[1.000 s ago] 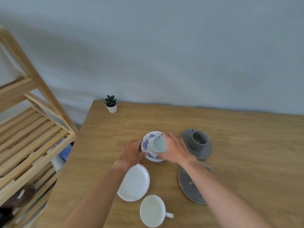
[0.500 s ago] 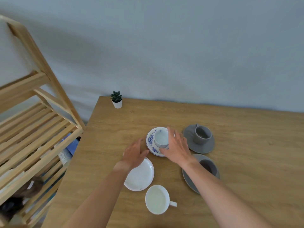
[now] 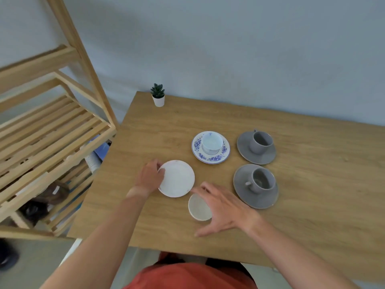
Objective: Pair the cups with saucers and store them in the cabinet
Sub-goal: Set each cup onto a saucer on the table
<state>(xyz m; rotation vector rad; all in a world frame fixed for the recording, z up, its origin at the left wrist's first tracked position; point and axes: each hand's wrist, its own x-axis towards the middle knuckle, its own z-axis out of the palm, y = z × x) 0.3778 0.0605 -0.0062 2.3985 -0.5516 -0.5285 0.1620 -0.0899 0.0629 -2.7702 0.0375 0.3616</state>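
— Saucers first: why is the left hand [image 3: 150, 177] on the white saucer [image 3: 177, 178] at all?

— It looks like steadying. Its fingers curl over the saucer's far-left rim, pinching the edge, while the saucer lies flat on the counter [image 3: 312, 184]. My guess is that it keeps the dish from sliding when a cup comes down on it.

— And the right hand [image 3: 224, 209]?

— Spread wide over the white cup [image 3: 199, 207], fingers arched past its far side and thumb reaching round the near side. I see no firm contact yet, so I'd call it released, shaped to close round the cup. The cup stands upright just under the fingers, close beside the saucer's near edge.

— So the cup is unpaired.

— Yes, the only one. Beyond the right hand's fingertips, the blue floral saucer [image 3: 210, 158] carries its pale cup [image 3: 212, 142]. Further out on the thumb-away side, two grey saucers each hold a grey cup: the nearer grey set [image 3: 255, 187] and the farther grey set [image 3: 256, 147].

— Why leave them there?

— Probably to finish all the pairing before carrying anything. The wooden shelf unit [image 3: 52, 138] stands well off beyond the left hand, past the counter's edge, and none of the sets has reached it.

— Any risk?

— The cup's handle is hidden under the palm, so I cannot tell which way it points. Lifting by the rim, it could tilt.
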